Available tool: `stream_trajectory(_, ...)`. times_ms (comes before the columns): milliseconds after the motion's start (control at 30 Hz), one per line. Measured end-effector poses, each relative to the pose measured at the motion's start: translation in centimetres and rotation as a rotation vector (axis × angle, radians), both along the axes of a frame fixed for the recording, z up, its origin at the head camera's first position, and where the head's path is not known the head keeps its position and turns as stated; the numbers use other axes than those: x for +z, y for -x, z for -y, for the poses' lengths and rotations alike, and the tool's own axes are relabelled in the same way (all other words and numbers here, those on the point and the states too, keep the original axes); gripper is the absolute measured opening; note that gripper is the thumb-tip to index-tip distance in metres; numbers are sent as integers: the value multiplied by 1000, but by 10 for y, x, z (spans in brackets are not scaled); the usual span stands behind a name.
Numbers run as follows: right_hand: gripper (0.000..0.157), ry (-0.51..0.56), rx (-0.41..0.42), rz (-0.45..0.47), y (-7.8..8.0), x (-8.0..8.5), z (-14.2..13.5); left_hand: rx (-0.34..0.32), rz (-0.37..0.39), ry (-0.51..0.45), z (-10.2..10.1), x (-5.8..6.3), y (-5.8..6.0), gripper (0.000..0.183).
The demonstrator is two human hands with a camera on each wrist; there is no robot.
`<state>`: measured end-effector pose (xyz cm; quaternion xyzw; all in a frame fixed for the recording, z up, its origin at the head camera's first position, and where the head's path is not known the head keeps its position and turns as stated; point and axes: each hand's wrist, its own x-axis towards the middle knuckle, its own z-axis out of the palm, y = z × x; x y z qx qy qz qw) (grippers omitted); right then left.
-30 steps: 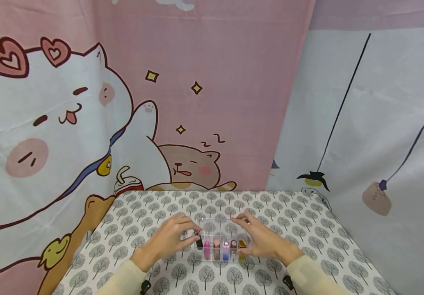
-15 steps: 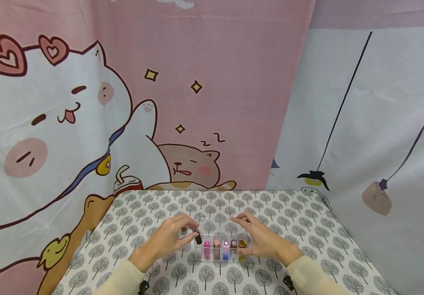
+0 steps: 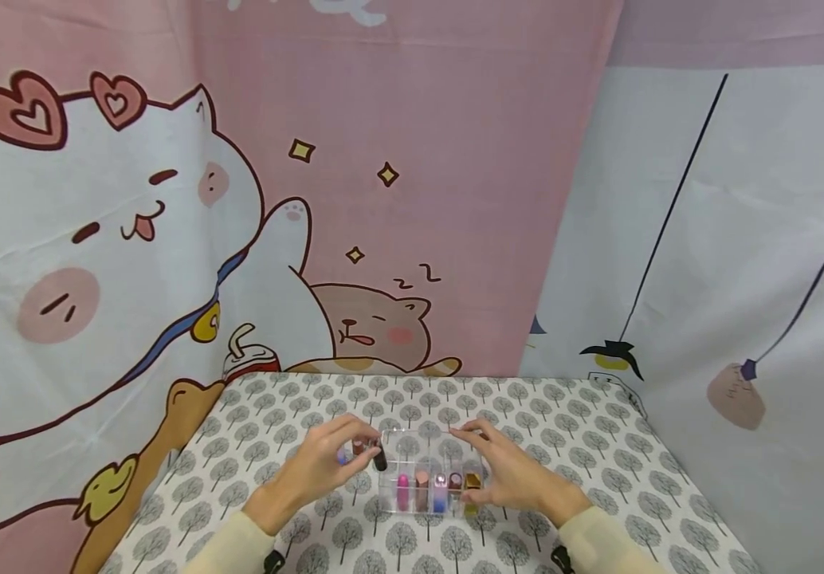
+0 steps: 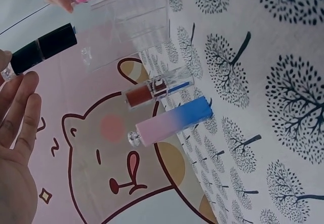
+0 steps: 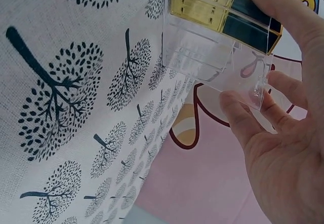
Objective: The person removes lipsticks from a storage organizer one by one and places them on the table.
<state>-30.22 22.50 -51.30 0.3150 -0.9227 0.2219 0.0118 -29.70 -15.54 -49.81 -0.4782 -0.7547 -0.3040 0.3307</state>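
Observation:
In the head view my left hand pinches a black lipstick tube by its upper end, at the left edge of a clear organizer box. The left wrist view shows this black tube between thumb and fingers, apart from the box. My right hand grips the box's right side. Its thumb lies beside a gold-and-black tube, with fingertips at the box's far wall. Compartments hold a bright pink tube, a rose-brown tube, a lilac-blue tube and a dark-capped tube.
Beyond my left hand, a reddish-brown lip gloss and a pink-to-blue tube stand on the tree-print tablecloth, left of the box. A cartoon-print cloth hangs behind the table.
My left hand has drawn the black lipstick tube up out of the box's leftmost compartment and moved slightly left with it. The right hand keeps its grip on the box.

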Motion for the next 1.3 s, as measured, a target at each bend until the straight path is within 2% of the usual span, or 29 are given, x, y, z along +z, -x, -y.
stream_trajectory(233,109,-3,-7,-8,3,0,-2,20,-33,-29,5,7,0,36)
stream_trajectory(500,109,-1,-3,-4,5,0,-2,65,-32,-57,20,6,0,39)
stream_trajectory(767,109,-3,-5,3,6,-2,-1,118,-9,-65,37,-5,-1,36)
stream_trajectory(1033,108,3,-11,14,4,-4,-1,178,48,-37,50,-15,-1,34)
stream_trajectory(1300,109,-2,-11,9,4,-6,-1,201,85,-29,63,-21,2,35)
